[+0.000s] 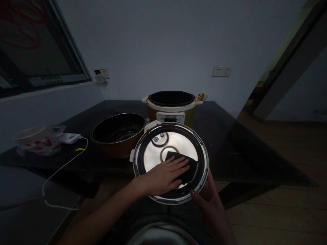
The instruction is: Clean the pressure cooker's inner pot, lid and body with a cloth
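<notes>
In front of me a round pressure cooker lid [150, 156] is held up at a tilt, its shiny metal underside and dark sealing ring facing me. My left hand [166, 175] lies on it with outstretched fingers, pressing a black cloth [191, 170] flat against the metal. At the lid's lower right, my right hand [208, 195] grips the rim, thumb in front and the other fingers mostly hidden behind. Just behind the lid stands the electric pressure cooker body [152, 114], open at the top, its control panel partly covered by the lid.
A dark-lined inner pot [119, 149] sits left of the cooker on the black table [237, 149]. Farther left are a plastic-wrapped tub [38, 143] and a white power strip [70, 137], whose cord hangs over the front edge. Wall sockets [221, 71] are behind.
</notes>
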`<state>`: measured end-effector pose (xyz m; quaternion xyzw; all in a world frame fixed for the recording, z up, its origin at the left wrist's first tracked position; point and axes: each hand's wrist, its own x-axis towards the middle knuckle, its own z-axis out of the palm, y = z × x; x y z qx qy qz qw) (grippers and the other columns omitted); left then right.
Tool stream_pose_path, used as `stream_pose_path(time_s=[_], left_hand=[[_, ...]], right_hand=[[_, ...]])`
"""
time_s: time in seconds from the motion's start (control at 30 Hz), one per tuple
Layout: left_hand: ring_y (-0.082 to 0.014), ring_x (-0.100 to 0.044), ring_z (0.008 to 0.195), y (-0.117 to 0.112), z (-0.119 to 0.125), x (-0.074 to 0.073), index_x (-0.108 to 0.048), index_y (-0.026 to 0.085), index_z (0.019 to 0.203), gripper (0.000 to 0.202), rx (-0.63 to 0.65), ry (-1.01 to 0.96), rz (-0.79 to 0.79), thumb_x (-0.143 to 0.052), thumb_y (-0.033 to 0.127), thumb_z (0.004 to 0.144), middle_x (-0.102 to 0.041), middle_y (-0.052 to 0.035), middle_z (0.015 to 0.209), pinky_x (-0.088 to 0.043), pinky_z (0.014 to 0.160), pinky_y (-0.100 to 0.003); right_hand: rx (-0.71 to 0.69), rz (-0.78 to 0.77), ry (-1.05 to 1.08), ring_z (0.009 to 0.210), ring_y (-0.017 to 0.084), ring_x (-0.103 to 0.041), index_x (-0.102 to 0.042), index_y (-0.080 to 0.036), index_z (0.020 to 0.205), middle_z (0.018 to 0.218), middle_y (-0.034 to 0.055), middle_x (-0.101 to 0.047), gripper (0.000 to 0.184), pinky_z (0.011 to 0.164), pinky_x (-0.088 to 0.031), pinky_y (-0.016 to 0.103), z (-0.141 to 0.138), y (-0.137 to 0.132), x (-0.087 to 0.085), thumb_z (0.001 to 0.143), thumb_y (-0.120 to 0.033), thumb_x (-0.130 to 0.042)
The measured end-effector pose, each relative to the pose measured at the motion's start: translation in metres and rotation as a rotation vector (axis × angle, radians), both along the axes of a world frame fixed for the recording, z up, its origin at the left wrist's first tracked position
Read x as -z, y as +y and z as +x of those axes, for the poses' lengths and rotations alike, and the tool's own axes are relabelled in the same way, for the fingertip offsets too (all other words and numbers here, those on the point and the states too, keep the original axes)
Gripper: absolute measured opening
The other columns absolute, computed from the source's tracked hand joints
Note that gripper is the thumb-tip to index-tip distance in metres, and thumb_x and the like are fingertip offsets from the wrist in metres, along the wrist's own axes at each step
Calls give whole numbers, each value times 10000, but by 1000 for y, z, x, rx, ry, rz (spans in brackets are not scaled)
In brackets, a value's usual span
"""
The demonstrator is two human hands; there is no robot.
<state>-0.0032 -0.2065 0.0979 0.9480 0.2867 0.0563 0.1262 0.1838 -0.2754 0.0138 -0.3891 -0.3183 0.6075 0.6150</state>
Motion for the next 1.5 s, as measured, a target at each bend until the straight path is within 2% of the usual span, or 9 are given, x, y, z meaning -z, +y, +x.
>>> stream_pose_path(time_s=[0.17,0.37,0.63,0.73,0.87,1.0,1.17,1.3,1.5], left_hand=[[-169,-125,1488,-6,12,-1,-283,108,1493,550,-19,-15,-47,-392,215,964,-229,-108,1592,-146,1216,-409],[-173,-153,1483,-13,19,0,-336,89,1472,526,-14,-68,-58,-373,265,978,-278,-109,1578,-137,1221,-386],[-200,-364,1410,-50,-9,-6,-359,168,1475,537,-109,-54,-154,-439,249,950,-403,-91,1517,-369,1139,-373],[-224,-448,1358,-60,-20,-6,-384,165,1464,540,-177,-2,-132,-460,234,934,-449,-111,1485,-441,1085,-390],[-233,-479,1334,-63,-32,-1,-484,152,1403,471,-244,78,-32,-445,250,944,-493,-109,1450,-446,1079,-406],[-270,-506,1309,-56,-46,11,-521,123,1374,472,-372,194,142,-468,298,940,-500,-157,1433,-455,1064,-436],[-304,-544,1272,-32,-62,22,-557,52,1315,492,-528,224,378,-448,370,955,-562,-240,1344,-290,1149,-544],[-316,-517,1298,-12,-57,18,-511,43,1341,541,-586,178,443,-446,409,949,-531,-254,1376,-248,1158,-557],[-317,-543,1268,7,-43,9,-475,58,1348,528,-604,233,520,-546,281,874,-566,-240,1353,-296,1142,-502]], right_hand=[[-8,7,-5,1330,272,-485,-246,-401,1505,1463,39,-498,1030,1062,-442,450,0,0,3,673,-271,-839],[0,37,17,1360,266,-445,-251,-391,1505,1492,46,-459,1034,1082,-421,444,0,0,7,666,-271,-843],[14,34,-9,1285,278,-533,-256,-367,1510,1421,54,-545,1035,1060,-443,454,-2,-1,6,662,-287,-846],[9,30,1,1276,271,-543,-250,-382,1507,1423,44,-543,1035,1036,-466,442,-4,-2,3,666,-278,-843],[19,7,-17,1291,274,-527,-245,-380,1510,1431,48,-537,1052,1053,-447,441,-5,-2,-2,654,-295,-851],[21,-8,-29,1285,286,-532,-245,-361,1515,1448,68,-516,1060,1030,-469,440,-5,-3,-7,648,-305,-853],[11,-13,-24,1292,273,-526,-235,-398,1508,1462,41,-503,1063,1010,-487,423,-6,-5,-8,649,-292,-852],[39,-20,-25,1319,291,-494,-267,-369,1505,1474,59,-487,1070,1026,-472,444,-7,-4,-9,622,-308,-867],[18,-50,-43,1307,287,-509,-237,-391,1509,1458,51,-508,1056,1032,-463,464,-8,-8,-20,655,-292,-850]])
